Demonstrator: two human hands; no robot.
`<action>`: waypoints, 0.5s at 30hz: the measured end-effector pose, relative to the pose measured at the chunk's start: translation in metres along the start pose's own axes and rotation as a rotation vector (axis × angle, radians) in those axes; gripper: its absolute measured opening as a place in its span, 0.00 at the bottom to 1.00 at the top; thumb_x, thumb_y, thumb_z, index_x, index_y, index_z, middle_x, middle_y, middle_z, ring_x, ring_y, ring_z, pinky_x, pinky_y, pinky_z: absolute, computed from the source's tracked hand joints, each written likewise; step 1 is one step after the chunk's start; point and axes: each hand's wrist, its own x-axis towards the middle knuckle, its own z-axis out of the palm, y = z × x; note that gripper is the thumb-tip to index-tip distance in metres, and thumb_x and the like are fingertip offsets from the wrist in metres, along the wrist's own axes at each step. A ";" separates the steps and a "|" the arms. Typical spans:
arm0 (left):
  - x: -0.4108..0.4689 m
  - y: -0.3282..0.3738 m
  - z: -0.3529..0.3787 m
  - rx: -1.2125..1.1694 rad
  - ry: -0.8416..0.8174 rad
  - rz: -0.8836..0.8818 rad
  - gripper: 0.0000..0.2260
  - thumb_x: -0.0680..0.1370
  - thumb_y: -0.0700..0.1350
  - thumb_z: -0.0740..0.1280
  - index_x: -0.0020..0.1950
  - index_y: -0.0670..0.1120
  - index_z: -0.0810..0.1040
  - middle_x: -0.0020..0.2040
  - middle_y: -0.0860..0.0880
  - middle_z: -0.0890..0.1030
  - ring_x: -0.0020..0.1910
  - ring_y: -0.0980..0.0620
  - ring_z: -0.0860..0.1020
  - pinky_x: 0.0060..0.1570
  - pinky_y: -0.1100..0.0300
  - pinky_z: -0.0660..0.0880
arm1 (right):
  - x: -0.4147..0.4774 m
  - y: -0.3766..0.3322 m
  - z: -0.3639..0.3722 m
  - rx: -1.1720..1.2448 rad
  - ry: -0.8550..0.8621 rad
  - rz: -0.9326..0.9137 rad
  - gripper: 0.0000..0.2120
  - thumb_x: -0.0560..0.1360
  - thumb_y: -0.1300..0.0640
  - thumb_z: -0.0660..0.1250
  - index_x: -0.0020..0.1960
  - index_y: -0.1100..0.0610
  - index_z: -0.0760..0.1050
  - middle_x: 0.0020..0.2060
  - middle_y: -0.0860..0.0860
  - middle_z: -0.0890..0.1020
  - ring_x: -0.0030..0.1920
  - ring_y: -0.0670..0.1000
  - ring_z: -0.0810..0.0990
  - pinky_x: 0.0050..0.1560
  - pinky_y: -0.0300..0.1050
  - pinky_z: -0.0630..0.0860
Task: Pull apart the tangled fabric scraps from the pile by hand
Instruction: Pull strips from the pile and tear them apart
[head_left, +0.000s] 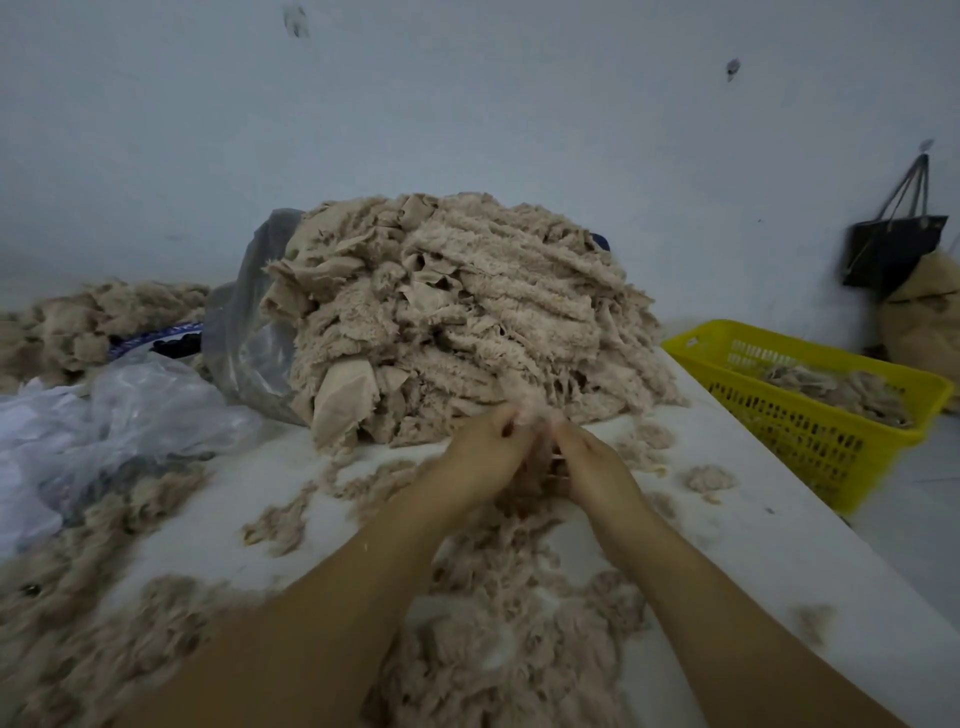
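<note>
A big pile of beige fluffy fabric scraps (457, 312) sits on the white table (748, 525), spilling from a clear plastic bag. Right at its front foot, my left hand (478, 457) and my right hand (587, 460) meet, fingers curled. Both pinch a small blurred tuft of scrap (535, 410) between them, and the fingertips are partly hidden by fluff. Loose pulled-apart fibre (498, 623) lies under and in front of my forearms.
A yellow plastic basket (810, 415) holding some scraps stands off the table's right edge. Crumpled clear plastic bags (104, 415) lie at the left, with more fluff behind and below them. A dark bag (893, 249) hangs on the back wall at right.
</note>
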 end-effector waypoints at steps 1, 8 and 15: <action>-0.012 0.002 0.004 0.076 -0.130 0.095 0.09 0.81 0.47 0.62 0.43 0.49 0.76 0.36 0.56 0.79 0.34 0.62 0.77 0.32 0.69 0.72 | -0.001 -0.004 0.000 0.052 -0.024 0.057 0.20 0.80 0.37 0.59 0.45 0.47 0.84 0.36 0.47 0.85 0.38 0.48 0.84 0.43 0.46 0.79; -0.047 0.006 -0.013 0.279 -0.592 0.185 0.17 0.82 0.54 0.64 0.48 0.39 0.73 0.35 0.52 0.69 0.32 0.57 0.66 0.35 0.61 0.65 | -0.005 -0.013 -0.001 0.321 -0.073 0.224 0.18 0.81 0.47 0.62 0.42 0.60 0.75 0.30 0.51 0.76 0.26 0.47 0.74 0.28 0.42 0.73; -0.046 0.008 -0.025 -0.357 -0.167 -0.169 0.25 0.77 0.68 0.59 0.42 0.50 0.84 0.39 0.53 0.83 0.31 0.56 0.73 0.35 0.61 0.70 | -0.021 -0.021 0.012 -0.418 0.058 -0.368 0.20 0.83 0.46 0.57 0.36 0.55 0.72 0.31 0.46 0.74 0.29 0.39 0.72 0.30 0.29 0.67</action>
